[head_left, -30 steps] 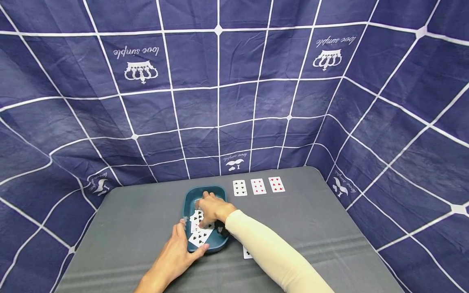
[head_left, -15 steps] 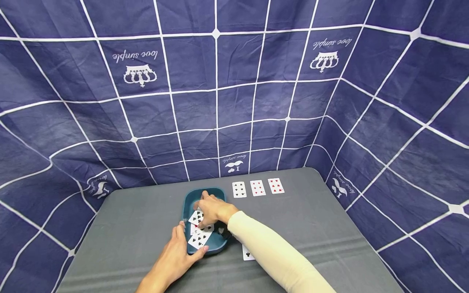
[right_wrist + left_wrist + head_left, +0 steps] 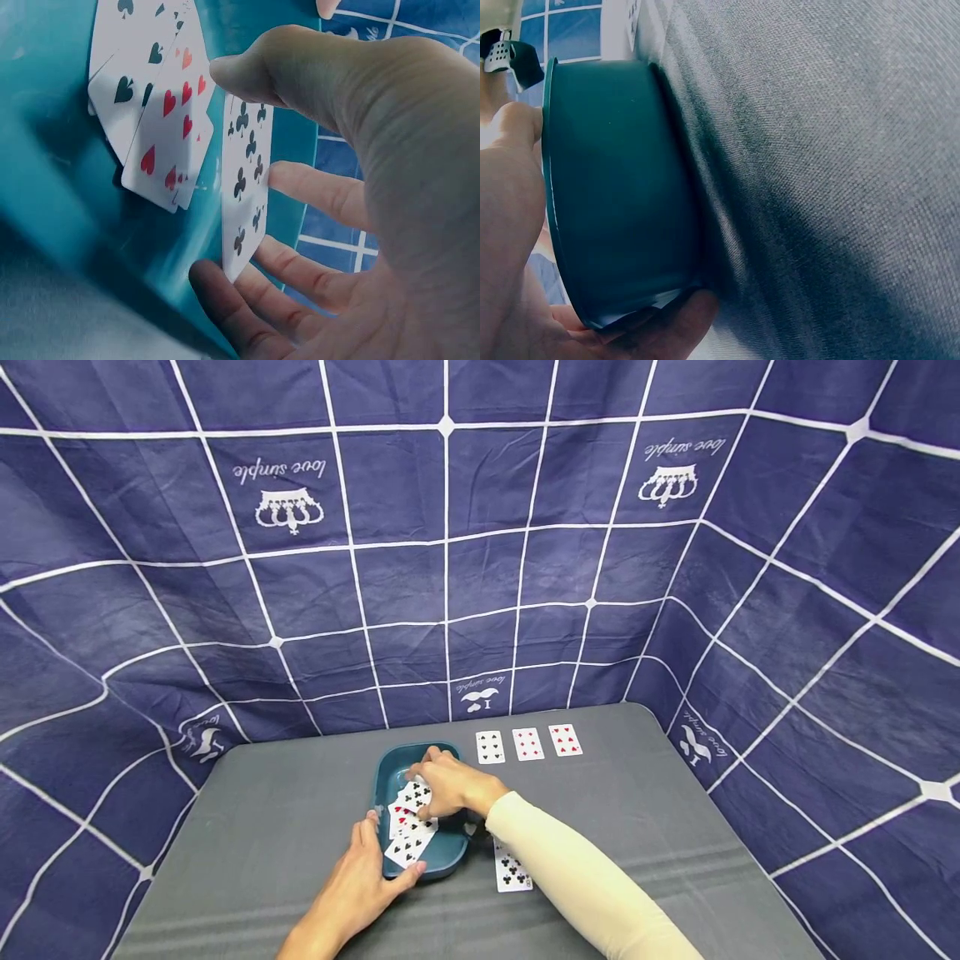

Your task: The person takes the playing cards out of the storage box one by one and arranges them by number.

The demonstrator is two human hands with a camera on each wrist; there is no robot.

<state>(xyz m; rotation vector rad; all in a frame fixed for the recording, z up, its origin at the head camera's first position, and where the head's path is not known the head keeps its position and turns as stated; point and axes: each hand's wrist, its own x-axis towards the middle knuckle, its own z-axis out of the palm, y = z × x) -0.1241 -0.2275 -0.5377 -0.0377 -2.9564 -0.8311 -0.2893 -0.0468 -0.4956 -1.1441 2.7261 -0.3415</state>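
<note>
A dark teal plastic tub (image 3: 446, 857) stands on the table with several loose playing cards (image 3: 409, 843) face up inside, spades and hearts among them. My left hand (image 3: 356, 870) grips the tub's near left side, thumb at the near end and fingers along the left wall. Over the tub, my right hand (image 3: 456, 785) pinches a clubs playing card (image 3: 246, 172) between thumb and fingers. In the right wrist view this card is raised on edge beside the fanned heart cards (image 3: 171, 127). The left wrist view shows the tub's outer wall (image 3: 619, 180) within my left hand's grasp.
A spades card (image 3: 491, 747), a diamonds card (image 3: 528, 744) and a hearts card (image 3: 566, 740) lie in a row at the table's back. Another clubs card (image 3: 513, 875) lies nearer, partly under the right sleeve (image 3: 577, 868). Blue cloth (image 3: 397, 577) hangs behind the grey table (image 3: 285, 802).
The right hand has moved slightly right and lifted the clubs card off the pile, baring red heart cards. More of the near clubs card shows. The left hand stays on the tub.
</note>
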